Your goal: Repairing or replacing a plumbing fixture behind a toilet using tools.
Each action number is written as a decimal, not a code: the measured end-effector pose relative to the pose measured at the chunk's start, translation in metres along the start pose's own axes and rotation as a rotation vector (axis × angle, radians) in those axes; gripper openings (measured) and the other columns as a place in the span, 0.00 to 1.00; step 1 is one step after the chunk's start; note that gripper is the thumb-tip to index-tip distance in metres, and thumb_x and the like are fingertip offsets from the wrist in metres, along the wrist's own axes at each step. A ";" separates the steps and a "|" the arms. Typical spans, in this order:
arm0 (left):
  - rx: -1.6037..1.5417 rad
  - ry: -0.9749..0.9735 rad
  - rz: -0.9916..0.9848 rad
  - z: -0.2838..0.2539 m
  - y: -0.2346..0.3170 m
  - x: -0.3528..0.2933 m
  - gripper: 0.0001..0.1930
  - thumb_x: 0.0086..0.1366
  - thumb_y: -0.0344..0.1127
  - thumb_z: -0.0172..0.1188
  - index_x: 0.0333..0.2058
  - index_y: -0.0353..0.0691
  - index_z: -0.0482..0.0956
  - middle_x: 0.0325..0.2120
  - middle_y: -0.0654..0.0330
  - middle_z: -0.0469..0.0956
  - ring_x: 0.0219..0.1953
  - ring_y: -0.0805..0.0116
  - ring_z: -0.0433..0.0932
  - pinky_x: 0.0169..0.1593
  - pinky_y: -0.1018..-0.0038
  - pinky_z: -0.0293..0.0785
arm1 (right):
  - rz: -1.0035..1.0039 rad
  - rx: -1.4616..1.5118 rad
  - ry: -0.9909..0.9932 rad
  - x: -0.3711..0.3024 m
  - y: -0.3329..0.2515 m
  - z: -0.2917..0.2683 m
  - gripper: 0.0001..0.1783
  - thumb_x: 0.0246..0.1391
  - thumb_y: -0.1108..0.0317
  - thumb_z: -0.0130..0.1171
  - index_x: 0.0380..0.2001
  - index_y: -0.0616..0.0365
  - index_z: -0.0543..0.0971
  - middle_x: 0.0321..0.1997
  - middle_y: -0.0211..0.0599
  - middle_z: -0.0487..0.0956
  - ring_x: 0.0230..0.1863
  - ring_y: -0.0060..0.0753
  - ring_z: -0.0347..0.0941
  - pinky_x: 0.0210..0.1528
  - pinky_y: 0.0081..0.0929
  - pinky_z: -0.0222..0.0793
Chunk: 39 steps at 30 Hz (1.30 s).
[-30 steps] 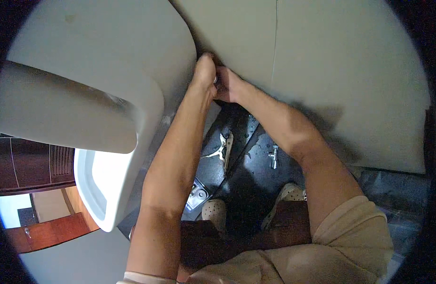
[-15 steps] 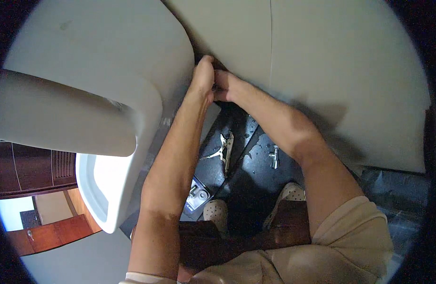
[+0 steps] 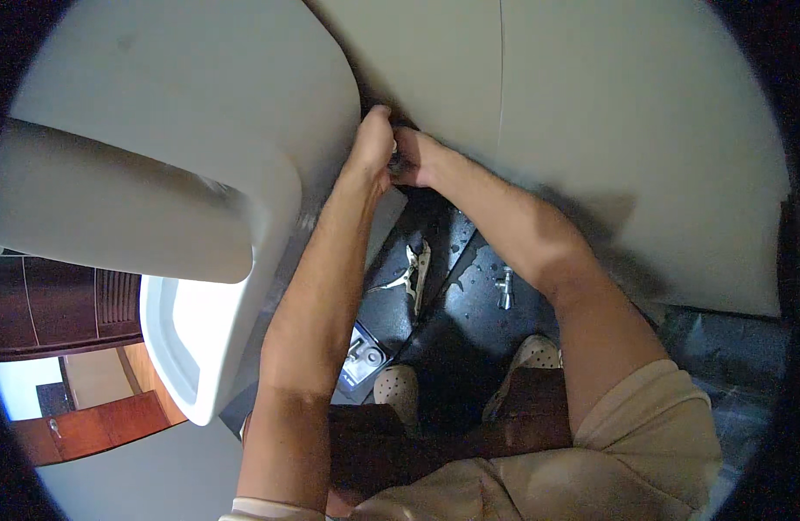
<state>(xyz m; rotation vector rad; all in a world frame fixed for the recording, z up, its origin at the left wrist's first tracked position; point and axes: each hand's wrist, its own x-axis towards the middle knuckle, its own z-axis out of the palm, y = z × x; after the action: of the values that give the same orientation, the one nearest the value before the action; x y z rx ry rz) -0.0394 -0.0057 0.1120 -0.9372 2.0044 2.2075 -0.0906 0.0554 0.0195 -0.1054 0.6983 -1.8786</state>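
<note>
My left hand (image 3: 375, 143) and my right hand (image 3: 419, 156) meet in the narrow gap between a white toilet (image 3: 330, 113) and the pale wall (image 3: 608, 113). The left hand's fingers curl inward, away from view, with the thumb side up. Facing it, the right hand is closed too, its fingertips hidden behind the left. A small dark and shiny bit shows between the palms, too little of it to name. Below the hands, locking pliers (image 3: 419, 273) lie with handles spread on the wet dark floor. A chrome valve (image 3: 505, 288) lies right of them.
An opened plastic package (image 3: 362, 358) with small parts sits near my left shoe (image 3: 396, 388). My right shoe (image 3: 536, 354) stands close to the wall side. The toilet's raised lid (image 3: 113, 200) and white seat (image 3: 187, 347) fill the left. Water drops dot the floor tiles.
My right hand has turned slightly, and more of the shiny bit between the palms shows. The view has shifted a little; pliers, valve and package lie where they were.
</note>
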 end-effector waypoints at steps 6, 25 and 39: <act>0.055 0.047 0.034 -0.002 0.005 -0.012 0.29 0.66 0.49 0.37 0.51 0.25 0.69 0.49 0.45 0.70 0.50 0.55 0.67 0.53 0.63 0.62 | -0.009 0.087 0.015 -0.009 -0.002 0.017 0.09 0.55 0.61 0.54 0.29 0.54 0.78 0.26 0.32 0.79 0.27 0.27 0.75 0.25 0.22 0.68; 0.138 0.060 0.095 -0.021 -0.067 -0.040 0.17 0.58 0.31 0.49 0.46 0.34 0.72 0.23 0.56 0.76 0.23 0.67 0.73 0.28 0.76 0.70 | 0.060 -0.041 0.199 -0.002 0.005 0.000 0.15 0.58 0.54 0.49 0.27 0.52 0.76 0.25 0.38 0.76 0.25 0.34 0.70 0.29 0.30 0.67; -0.012 -0.092 0.136 -0.029 -0.086 -0.023 0.18 0.58 0.26 0.49 0.49 0.41 0.70 0.24 0.60 0.74 0.20 0.75 0.69 0.21 0.81 0.65 | 0.068 -0.092 0.161 0.005 0.018 -0.016 0.18 0.57 0.50 0.49 0.26 0.52 0.76 0.26 0.36 0.77 0.23 0.33 0.67 0.24 0.30 0.61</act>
<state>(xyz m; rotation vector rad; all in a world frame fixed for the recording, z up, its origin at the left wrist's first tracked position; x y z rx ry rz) 0.0253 -0.0085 0.0448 -0.7054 2.0737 2.2867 -0.0840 0.0532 -0.0047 0.0113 0.8881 -1.8040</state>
